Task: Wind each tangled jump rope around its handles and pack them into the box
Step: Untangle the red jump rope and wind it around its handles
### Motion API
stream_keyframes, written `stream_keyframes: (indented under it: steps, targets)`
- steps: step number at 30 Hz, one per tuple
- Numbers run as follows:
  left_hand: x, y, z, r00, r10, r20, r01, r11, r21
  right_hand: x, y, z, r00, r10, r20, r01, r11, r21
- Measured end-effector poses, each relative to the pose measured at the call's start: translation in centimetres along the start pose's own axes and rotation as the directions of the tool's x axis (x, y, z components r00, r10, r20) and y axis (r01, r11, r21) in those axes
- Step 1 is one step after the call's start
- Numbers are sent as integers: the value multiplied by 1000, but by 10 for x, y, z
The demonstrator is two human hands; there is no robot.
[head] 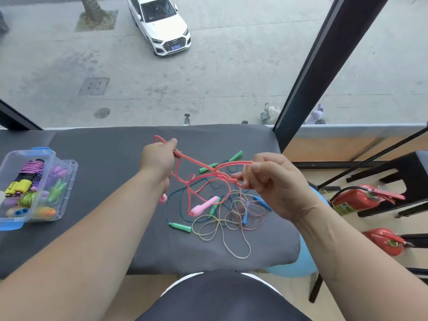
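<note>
Setting: Grey padded table (104,144) across the middle of the frame, set against a glass wall; a street and a white car (162,24) show at the top.
Box: clear plastic box (52,156) with blue latches at the left edge of the frame, open, with several wound ropes in purple, yellow, green and orange inside.
Left hand: left hand (159,156), at centre, has its fingers curled round the pink rope (201,164), and a loop pokes out beyond the fist.
Right hand: right hand (273,181), right of centre, pinches the same rope between thumb and fingers where the strands cross in a snarl.
Pink rope: pulled between both hands above the table, with the rest drooping into the pile; one pink handle (205,206) lies on the pile, and the other sits by the left wrist.
Pile: below the hands, a dark cord with green handles (180,227) and a shimmery cord (231,228) with blue handles, tangled together.
Progress: seemingly past halfway. The box holds finished bundles. The pink rope is being untangled and is not yet wound, and two more ropes look untouched.
</note>
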State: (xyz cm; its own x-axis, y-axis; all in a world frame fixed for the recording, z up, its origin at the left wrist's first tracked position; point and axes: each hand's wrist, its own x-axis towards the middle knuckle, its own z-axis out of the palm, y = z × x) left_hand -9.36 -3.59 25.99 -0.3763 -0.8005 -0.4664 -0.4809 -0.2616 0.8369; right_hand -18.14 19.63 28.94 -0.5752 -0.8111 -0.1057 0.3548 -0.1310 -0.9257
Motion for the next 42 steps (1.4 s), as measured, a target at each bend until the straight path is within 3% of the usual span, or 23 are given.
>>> stream_keyframes:
  steps: [2, 4, 7, 9, 11, 15, 19, 21, 23, 26, 29, 32, 36, 42]
  targets:
    - [-5, -3, -1, 996, 73, 59, -83, 979, 188, 1, -3, 1, 999, 50, -20, -52, 991, -121]
    - [-15, -8, -2, 973, 47, 224, -112, 951, 288, 6, -6, 6, 996, 67, -56, -76, 982, -171]
    - [-39, -20, 1, 835, -24, 549, -54, 991, 125, 15, -8, 15, 996, 42, -74, -55, 980, -190]
    - [-53, -29, 5, 730, 32, 683, -15, 999, -31, 19, -7, 21, 996, 44, -79, -61, 972, -229]
    - [-60, -35, 6, 687, 137, 713, -74, 990, -118, 23, -7, 23, 991, 61, -117, -93, 954, -284]
    - [-59, -39, -3, 705, 233, 670, -258, 964, -64, 23, -5, 18, 976, 66, -209, -135, 931, -338]
    - [-70, -38, -4, 593, 206, 778, -278, 960, -43, 18, 5, 22, 970, 109, -217, -170, 943, -288]
    - [-78, -37, 0, 573, 238, 784, -336, 941, -40, 16, 10, 30, 968, 114, -221, -178, 940, -291]
    - [-84, -38, 6, 622, 256, 740, -323, 945, -55, 15, 13, 35, 964, 95, -247, -171, 936, -307]
    - [-86, -41, 10, 728, 198, 656, -183, 979, -93, 14, 15, 31, 955, 99, -279, -179, 944, -276]
    - [-88, -40, 12, 769, 156, 619, -72, 985, -159, 8, 18, 25, 955, 134, -264, -189, 962, -195]
    - [-87, -38, 13, 820, 146, 553, -41, 979, -198, -2, 25, 19, 920, 308, -242, -349, 925, -149]
    - [-88, -36, 14, 870, 165, 465, -85, 979, -187, -13, 27, 21, 893, 427, -142, -449, 830, -329]
    - [-83, -34, 16, 928, 89, 362, -77, 996, -46, -11, 35, 13, 910, 303, -283, -404, 798, -447]
